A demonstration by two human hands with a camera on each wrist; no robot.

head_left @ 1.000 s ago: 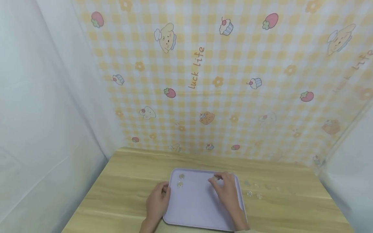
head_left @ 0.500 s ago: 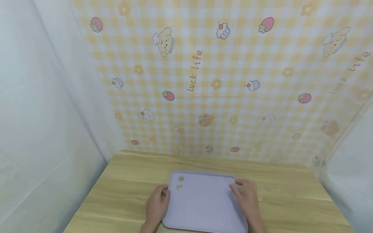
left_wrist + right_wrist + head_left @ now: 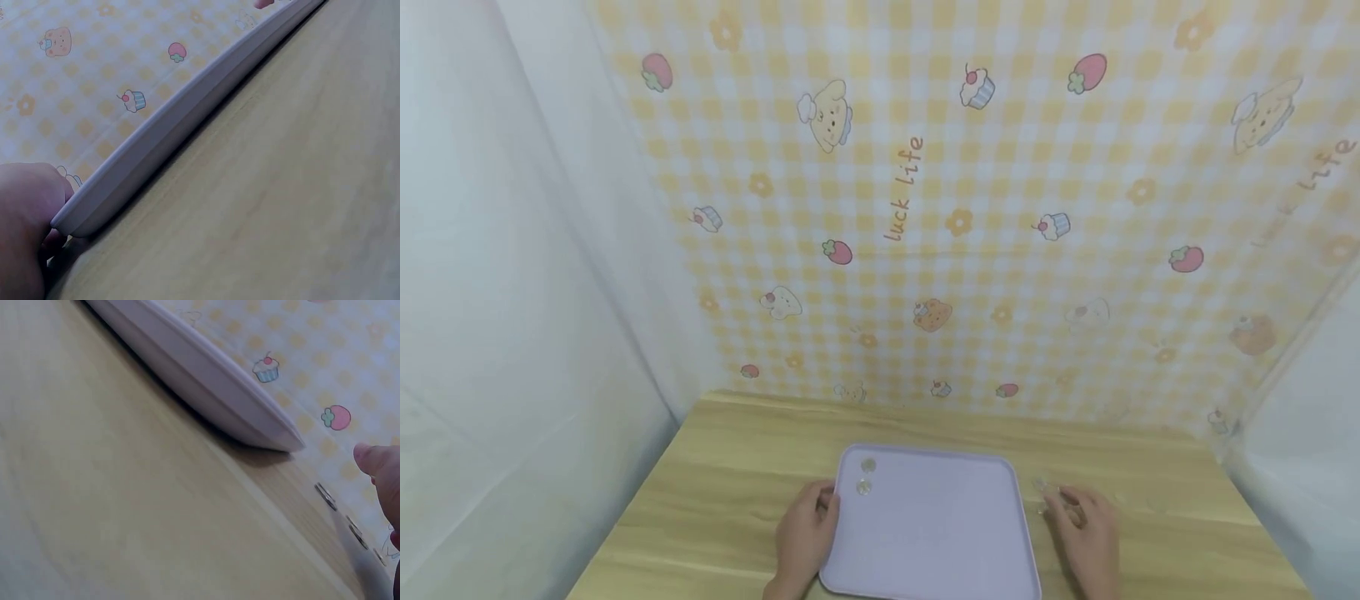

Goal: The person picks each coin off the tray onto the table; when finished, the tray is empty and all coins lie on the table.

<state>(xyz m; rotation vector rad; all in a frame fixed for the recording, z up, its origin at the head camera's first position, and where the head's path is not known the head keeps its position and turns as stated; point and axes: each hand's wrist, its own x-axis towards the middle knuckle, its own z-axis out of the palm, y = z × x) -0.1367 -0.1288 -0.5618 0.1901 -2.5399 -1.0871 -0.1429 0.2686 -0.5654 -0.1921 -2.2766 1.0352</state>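
Note:
My left hand (image 3: 806,537) holds the left rim of a shallow lilac tray (image 3: 936,525); the left wrist view shows the tray's outer side (image 3: 156,134) with that hand at its near corner. Two small round shiny discs, coin-like, lie inside the tray at its far left: an upper disc (image 3: 868,465) and a lower disc (image 3: 864,487). Right of the tray, my right hand (image 3: 1086,537) is bent low over the table among similar discs, partly covering them. In the right wrist view its thumb (image 3: 375,459) shows above thin flat discs (image 3: 326,496). I cannot tell whether its fingertips hold one.
A wood-grain table (image 3: 752,467) bears the tray. Behind it hangs a yellow-and-white checked cloth (image 3: 955,275) printed with cupcakes and strawberries. White sheets (image 3: 535,333) stand at the left side and the right side.
My right hand has moved from over the tray, where it pinched a disc, across the right rim to the discs on the table. My left hand stays on the left rim.

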